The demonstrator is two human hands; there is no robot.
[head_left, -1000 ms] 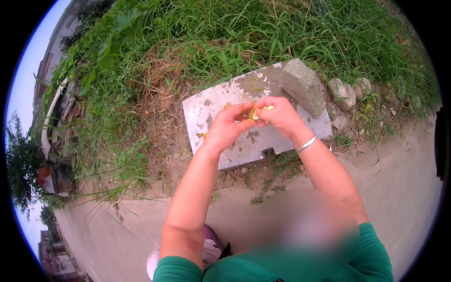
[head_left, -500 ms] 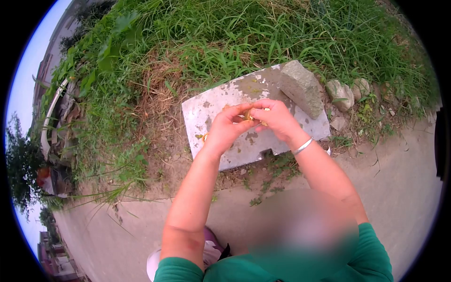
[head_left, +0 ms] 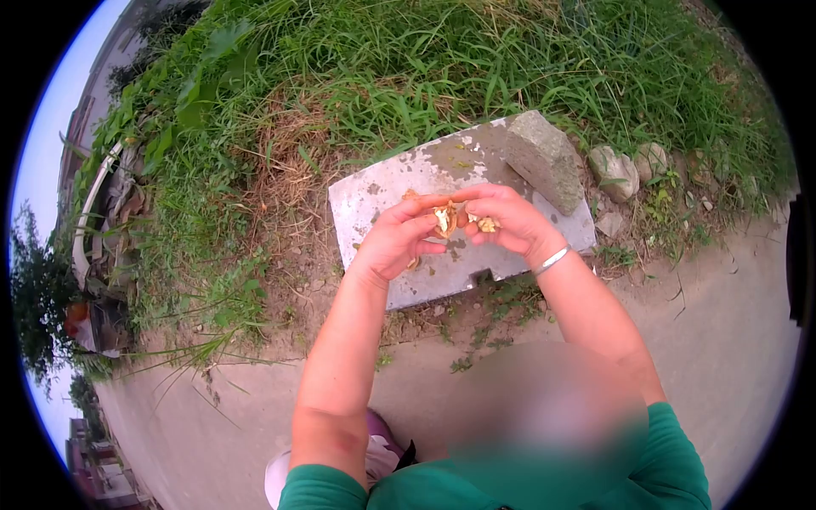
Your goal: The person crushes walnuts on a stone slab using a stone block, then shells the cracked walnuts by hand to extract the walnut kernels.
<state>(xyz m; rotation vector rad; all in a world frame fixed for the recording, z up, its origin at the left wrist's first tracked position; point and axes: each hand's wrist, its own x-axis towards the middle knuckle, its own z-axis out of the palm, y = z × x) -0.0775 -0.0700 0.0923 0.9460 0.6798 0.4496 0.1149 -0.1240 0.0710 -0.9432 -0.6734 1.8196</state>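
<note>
Above a pale, stained stone slab (head_left: 365, 200), both hands meet fingertip to fingertip. My left hand (head_left: 395, 238) holds a cracked walnut shell (head_left: 445, 221) between thumb and fingers, its pale inside showing. Closed round small yellowish walnut pieces (head_left: 487, 224), my right hand (head_left: 512, 223) has its fingertips beside the shell. A silver bracelet (head_left: 552, 260) is on the right wrist. Partly behind the left hand, small brownish bits lie on the slab.
A large grey rock (head_left: 546, 161) rests on the slab's right end. Smaller stones (head_left: 614, 173) lie to its right. Tall grass (head_left: 510, 59) grows behind, and a concrete path (head_left: 714, 297) runs along the near side.
My left hand has turned and shifted slightly down and left, bringing the open shell into view. The right fingers have moved slightly off it, and the pale pieces in them show more.
</note>
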